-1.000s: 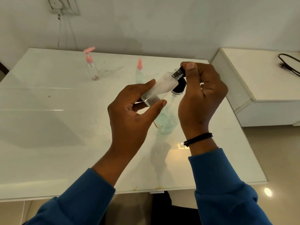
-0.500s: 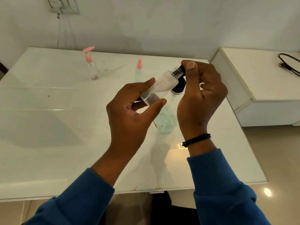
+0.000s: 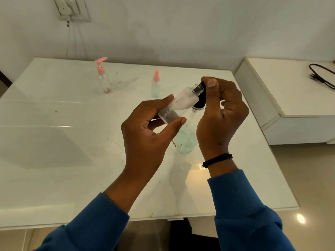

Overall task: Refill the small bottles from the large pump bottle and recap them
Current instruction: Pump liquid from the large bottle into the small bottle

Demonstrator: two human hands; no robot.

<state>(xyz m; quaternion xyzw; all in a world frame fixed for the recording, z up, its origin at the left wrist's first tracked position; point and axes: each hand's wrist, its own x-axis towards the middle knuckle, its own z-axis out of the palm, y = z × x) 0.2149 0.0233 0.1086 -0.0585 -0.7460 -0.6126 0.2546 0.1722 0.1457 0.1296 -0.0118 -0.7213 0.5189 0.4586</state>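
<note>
My left hand (image 3: 145, 134) grips a small frosted bottle (image 3: 179, 104) by its base between thumb and fingers. The bottle tilts with its neck up to the right, and the bare threads of the neck show. My right hand (image 3: 221, 116) pinches a black cap (image 3: 201, 102) right beside that neck. Behind both hands stands the large clear bottle (image 3: 186, 140) with pale green liquid, mostly hidden. Two small bottles stand at the back: one with a pink pump (image 3: 103, 78) and one with a pink spray top (image 3: 156, 84).
The work happens over a white glossy table (image 3: 54, 142) against a wall. A lower white cabinet (image 3: 290, 98) stands to the right with a black cable (image 3: 320, 75) on it. A wall socket (image 3: 72, 9) with a cord hangs at the upper left.
Both hands and the tilted bottle have stayed almost in place. My right thumb and fingers have shifted slightly at the neck with the black cap.
</note>
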